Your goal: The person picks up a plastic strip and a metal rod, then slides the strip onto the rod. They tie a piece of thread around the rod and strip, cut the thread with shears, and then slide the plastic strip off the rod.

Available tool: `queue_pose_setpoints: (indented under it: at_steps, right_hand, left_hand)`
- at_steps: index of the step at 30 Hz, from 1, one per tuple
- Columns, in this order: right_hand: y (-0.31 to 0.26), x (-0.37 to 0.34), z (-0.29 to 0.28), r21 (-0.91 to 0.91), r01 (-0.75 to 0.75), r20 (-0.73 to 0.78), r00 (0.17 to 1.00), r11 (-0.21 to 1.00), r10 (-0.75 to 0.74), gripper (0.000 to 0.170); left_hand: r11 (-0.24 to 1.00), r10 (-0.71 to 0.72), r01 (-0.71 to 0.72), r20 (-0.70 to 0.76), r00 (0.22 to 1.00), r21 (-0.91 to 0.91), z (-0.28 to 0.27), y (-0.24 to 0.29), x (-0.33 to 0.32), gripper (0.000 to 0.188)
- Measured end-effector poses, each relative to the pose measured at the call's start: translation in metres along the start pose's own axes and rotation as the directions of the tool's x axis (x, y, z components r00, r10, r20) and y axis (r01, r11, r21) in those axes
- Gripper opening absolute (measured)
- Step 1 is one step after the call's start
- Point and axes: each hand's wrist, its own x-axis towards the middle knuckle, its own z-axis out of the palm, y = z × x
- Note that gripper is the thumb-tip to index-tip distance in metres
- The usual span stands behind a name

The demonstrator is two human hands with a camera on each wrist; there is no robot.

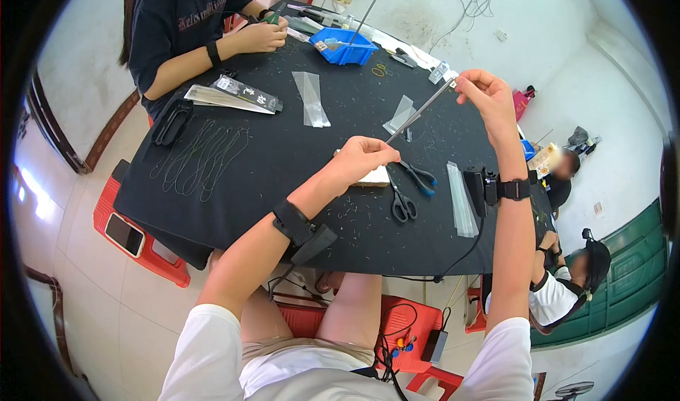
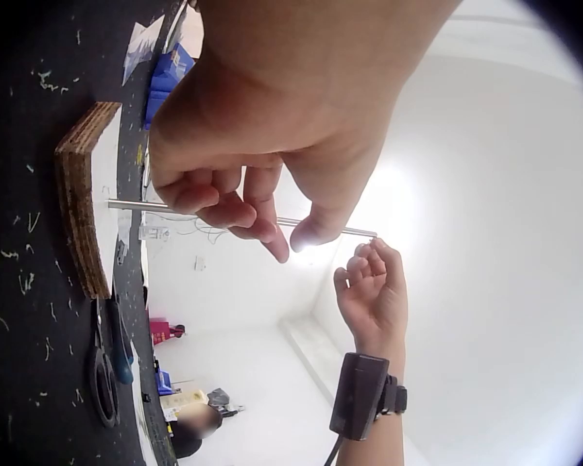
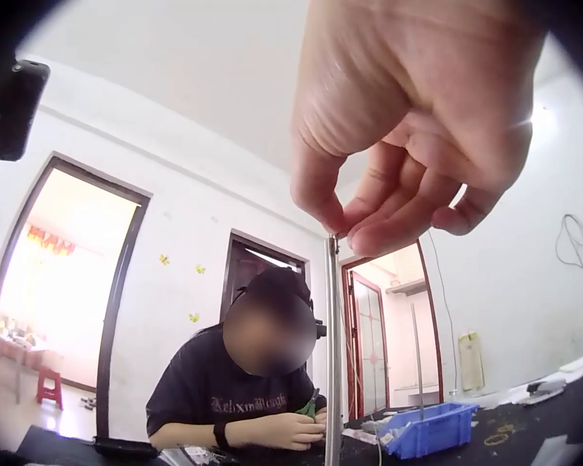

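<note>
A thin metal rod [image 1: 429,104] stands up from a white-topped wooden block [image 2: 105,194] with layered brown edges. My left hand [image 1: 363,162] holds the rod low down, close above the block, its fingers curled about it in the left wrist view. At the rod's top end, my right hand [image 1: 487,98] pinches with thumb and fingertips. The right wrist view shows the rod [image 3: 332,330] running down from that pinch; a tiny dark bit shows at its tip. Dark-handled scissors [image 1: 402,201] and blue-tipped pliers [image 1: 423,178] lie beside the block.
Clear plastic sleeves [image 1: 462,199] lie on the black table [image 1: 269,210]. Looped thin cords [image 1: 202,160] are at the left, below a labelled packet [image 1: 237,95]. A blue bin [image 1: 343,46] stands at the back, near another person [image 1: 177,40] at work. Small clippings are scattered about.
</note>
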Motion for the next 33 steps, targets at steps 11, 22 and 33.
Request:
queue_pose_setpoints:
  at_steps: [11, 22, 33]
  right_hand:
    - [0.004, 0.0, 0.0, 0.039, -0.015, 0.025, 1.0, 0.999, 0.014, 0.016]
    - [0.01, -0.008, -0.001, 0.066, -0.046, 0.006, 0.999, 0.997, 0.046, 0.016]
    - [0.041, -0.055, 0.04, 0.121, -0.136, -0.169, 0.973, 0.983, 0.155, 0.018]
  left_hand:
    - [1.0, -0.002, 0.002, 0.017, 1.0, -0.01, -0.001, 0.0, 0.001, 0.019]
    - [1.0, -0.008, 0.008, 0.012, 1.0, -0.004, -0.001, 0.001, 0.0, 0.018]
    - [0.999, -0.031, 0.031, -0.001, 1.0, 0.016, -0.001, 0.0, 0.002, 0.019]
